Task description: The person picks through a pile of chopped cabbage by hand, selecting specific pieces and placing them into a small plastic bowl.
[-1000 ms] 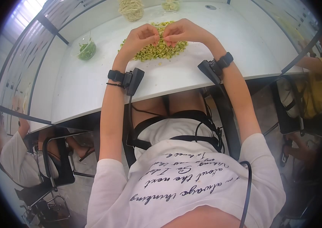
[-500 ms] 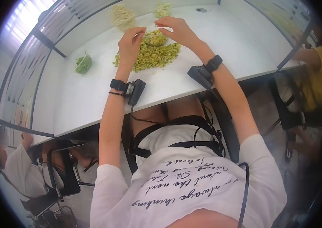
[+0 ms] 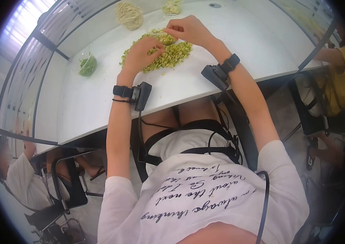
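A loose pile of chopped green and yellow vegetable pieces (image 3: 172,59) lies on the white table. At its far side stands a clear bowl (image 3: 165,39) holding more of the pieces. My left hand (image 3: 142,52) is over the pile's left part, fingers curled and closed among the pieces; what is between the fingertips is hidden. My right hand (image 3: 188,30) is at the bowl's right side with thumb and fingers pinched together near its rim. Whatever that pinch holds is too small to make out.
A bunch of pale thin strands (image 3: 129,15) and a pale green heap (image 3: 172,6) lie farther back. A clear bowl with green leaves (image 3: 87,66) stands at left. Low partitions border the white table (image 3: 99,101). Other people sit at left and right.
My left hand has moved from the bowl's rim down to the pile, its fingers bending further. My right hand has shifted slightly left and stays by the bowl.
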### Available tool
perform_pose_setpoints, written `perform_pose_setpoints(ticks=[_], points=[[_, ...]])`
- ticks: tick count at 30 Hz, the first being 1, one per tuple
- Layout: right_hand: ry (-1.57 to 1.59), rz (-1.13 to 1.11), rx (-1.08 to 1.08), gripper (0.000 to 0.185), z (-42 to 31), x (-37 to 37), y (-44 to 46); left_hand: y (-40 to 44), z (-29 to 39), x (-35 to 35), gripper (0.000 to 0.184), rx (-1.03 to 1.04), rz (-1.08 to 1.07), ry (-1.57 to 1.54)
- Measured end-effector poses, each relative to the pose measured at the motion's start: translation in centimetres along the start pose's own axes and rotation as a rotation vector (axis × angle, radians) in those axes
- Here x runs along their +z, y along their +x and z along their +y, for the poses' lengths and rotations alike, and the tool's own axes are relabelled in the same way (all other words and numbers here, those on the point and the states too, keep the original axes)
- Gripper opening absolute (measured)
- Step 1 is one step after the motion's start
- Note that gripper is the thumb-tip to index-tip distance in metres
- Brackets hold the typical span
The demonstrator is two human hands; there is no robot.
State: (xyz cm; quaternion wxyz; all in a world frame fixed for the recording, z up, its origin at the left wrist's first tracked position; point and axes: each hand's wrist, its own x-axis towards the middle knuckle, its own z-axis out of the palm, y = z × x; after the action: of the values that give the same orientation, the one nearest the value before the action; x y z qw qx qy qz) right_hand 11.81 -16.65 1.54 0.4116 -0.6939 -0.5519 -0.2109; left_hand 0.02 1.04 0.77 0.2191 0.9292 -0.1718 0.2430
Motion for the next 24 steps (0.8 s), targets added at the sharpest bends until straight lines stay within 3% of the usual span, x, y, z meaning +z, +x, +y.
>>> perform_pose_setpoints(ticks=[2,6,9,12,16,24], points=[[-0.055,-0.073,-0.011,0.02,0.0,-0.2,0.0,-0.1,-0.2,0.1,0.012,0.071,-0.083,0.009],[0.011,-0.096,0.004,0.022,-0.1,-0.3,-0.1,-0.1,-0.3,0.1,0.009,0.022,-0.114,-0.025],[0.008,-0.137,0.025,0.02,-0.3,-0.4,0.0,0.0,-0.2,0.2,0.011,-0.01,0.0,-0.154],[0.125,-0.206,0.13,0.017,-0.3,-0.2,0.0,0.2,-0.2,0.0,0.014,-0.244,-0.012,-0.426],[0.307,-0.244,0.207,0.021,-0.1,0.4,-0.2,0.2,-0.3,-0.2,0.015,-0.312,0.003,-0.59],[0.403,-0.345,0.215,0.015,-0.2,0.3,-0.1,0.3,-1.2,0.2,0.015,-0.298,0.003,-0.734]])
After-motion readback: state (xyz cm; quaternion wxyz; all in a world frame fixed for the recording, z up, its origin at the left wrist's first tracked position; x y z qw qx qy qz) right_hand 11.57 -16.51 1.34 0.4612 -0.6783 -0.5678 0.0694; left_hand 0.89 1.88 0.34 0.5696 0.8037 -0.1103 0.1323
